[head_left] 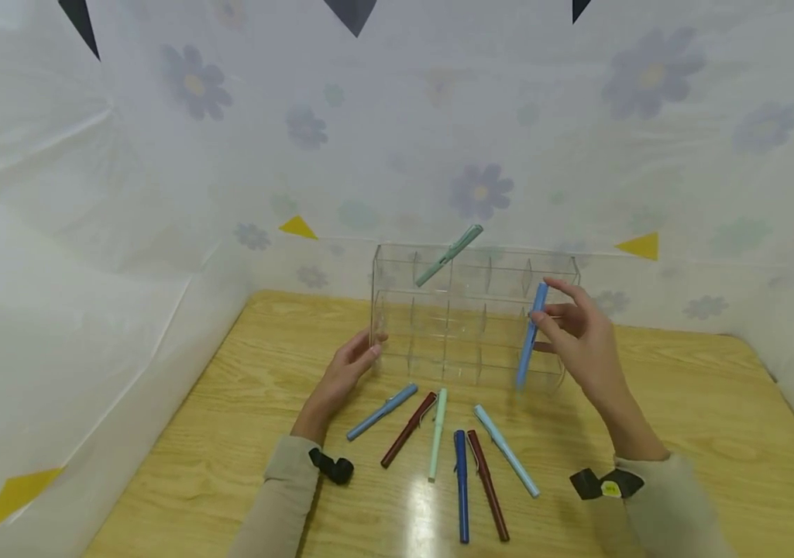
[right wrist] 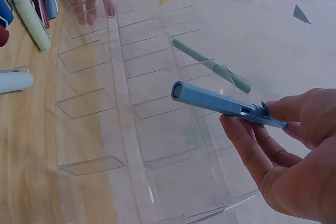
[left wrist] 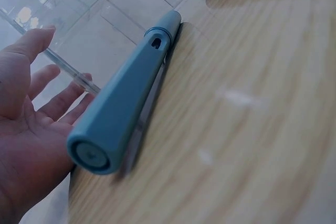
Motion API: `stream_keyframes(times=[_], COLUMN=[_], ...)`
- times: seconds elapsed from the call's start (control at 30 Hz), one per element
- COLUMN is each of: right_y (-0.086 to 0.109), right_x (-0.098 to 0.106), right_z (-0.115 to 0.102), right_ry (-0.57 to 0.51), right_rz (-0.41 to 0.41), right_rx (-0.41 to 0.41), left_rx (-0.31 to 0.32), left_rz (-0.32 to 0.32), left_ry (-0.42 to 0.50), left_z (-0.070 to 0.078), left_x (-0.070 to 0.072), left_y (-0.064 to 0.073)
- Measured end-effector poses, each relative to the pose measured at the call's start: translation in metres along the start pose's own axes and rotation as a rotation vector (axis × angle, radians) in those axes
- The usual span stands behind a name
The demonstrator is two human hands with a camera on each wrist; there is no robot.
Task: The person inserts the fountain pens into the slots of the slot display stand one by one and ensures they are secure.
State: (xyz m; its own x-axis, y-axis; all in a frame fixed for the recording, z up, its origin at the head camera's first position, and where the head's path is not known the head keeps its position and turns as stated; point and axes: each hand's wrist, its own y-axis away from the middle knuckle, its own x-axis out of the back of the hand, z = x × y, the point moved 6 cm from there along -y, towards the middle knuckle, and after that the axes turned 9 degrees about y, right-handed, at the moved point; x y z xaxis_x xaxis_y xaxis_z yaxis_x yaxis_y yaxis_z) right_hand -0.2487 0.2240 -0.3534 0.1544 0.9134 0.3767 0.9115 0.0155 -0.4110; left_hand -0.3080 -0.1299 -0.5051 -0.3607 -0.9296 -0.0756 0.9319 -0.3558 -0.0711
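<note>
My right hand (head_left: 588, 345) pinches a blue pen (head_left: 531, 337) between thumb and fingers, in front of the right end of a clear compartment organizer (head_left: 462, 297). In the right wrist view the blue pen (right wrist: 220, 103) lies across the fingertips, its cap end toward the hand. My left hand (head_left: 344, 376) rests against the organizer's left side, its fingers fairly straight along the wall. A pale green pen (head_left: 448, 256) leans in an upper compartment. Close to the left hand, a grey-blue pen (left wrist: 123, 95) lies on the table.
Several more pens lie on the wooden table (head_left: 229, 465) before the organizer: two dark red, a mint pen (head_left: 438, 434), a dark blue pen (head_left: 462, 484) and a light blue pen (head_left: 506, 449). A patterned white sheet (head_left: 397, 139) hangs behind.
</note>
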Motion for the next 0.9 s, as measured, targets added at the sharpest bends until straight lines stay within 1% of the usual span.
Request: stream_keyframes(times=[0.03, 0.2, 0.4, 0.63, 0.8, 0.9], right_y=[-0.002, -0.015, -0.030, -0.044, -0.056, -0.065], right_x=[0.003, 0.012, 0.015, 0.012, 0.006, 0.001], right_z=[-0.005, -0.015, -0.022, -0.026, -0.030, -0.033], right_ry=[-0.005, -0.042, -0.073, -0.209, -0.301, -0.351], right_rz=[0.017, 0.089, 0.127, 0.175, 0.199, 0.219], right_rx=[0.007, 0.018, 0.034, 0.046, 0.047, 0.058], left_rx=[-0.002, -0.007, -0.016, -0.017, -0.017, -0.014], left_rz=[-0.002, -0.010, -0.001, 0.016, 0.027, 0.036], left_ry=[-0.001, 0.001, -0.001, -0.021, -0.029, -0.031], left_z=[0.000, -0.001, -0.003, -0.003, -0.001, 0.000], left_x=[0.000, -0.001, 0.002, 0.010, 0.015, 0.018], left_y=[0.000, -0.002, 0.000, 0.002, 0.003, 0.006])
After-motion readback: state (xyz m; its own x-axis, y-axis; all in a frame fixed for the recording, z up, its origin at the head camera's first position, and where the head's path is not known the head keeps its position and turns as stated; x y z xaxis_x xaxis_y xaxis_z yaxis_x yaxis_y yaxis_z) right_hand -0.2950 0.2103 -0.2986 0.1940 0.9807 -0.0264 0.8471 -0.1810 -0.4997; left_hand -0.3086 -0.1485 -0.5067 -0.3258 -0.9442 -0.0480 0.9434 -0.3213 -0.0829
